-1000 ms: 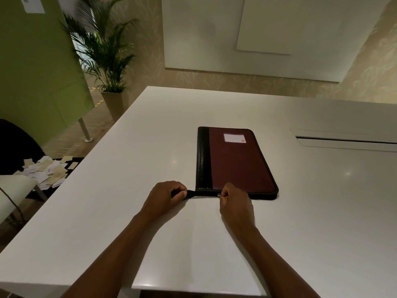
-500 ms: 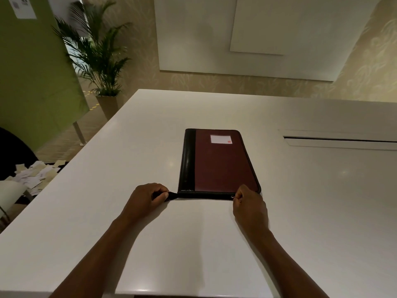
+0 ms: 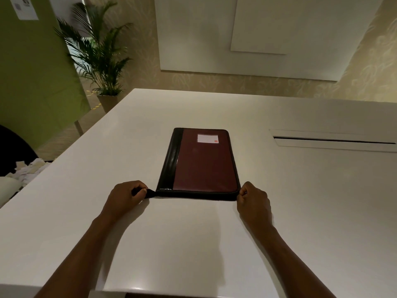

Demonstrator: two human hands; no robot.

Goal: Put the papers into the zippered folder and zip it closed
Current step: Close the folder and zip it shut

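Observation:
A dark red zippered folder (image 3: 204, 164) with a black spine and a white label lies flat and closed on the white table (image 3: 300, 190). My left hand (image 3: 125, 195) pinches the black fabric tab that sticks out at the folder's near left corner. My right hand (image 3: 253, 197) is closed at the near right corner, fingertips pinched on the zipper pull, which is hidden inside them. No papers show; the folder's inside is hidden.
A long slot (image 3: 335, 141) is cut into the table at the right. Off the left edge stand a dark chair (image 3: 12, 153), scattered paper scraps (image 3: 28, 172) and a potted palm (image 3: 101, 59). A green partition (image 3: 32, 67) rises at the left.
My right hand has slid rightwards along the folder's near edge, from near the spine to the right corner, with the zipper pull. My left hand has kept hold of the tab.

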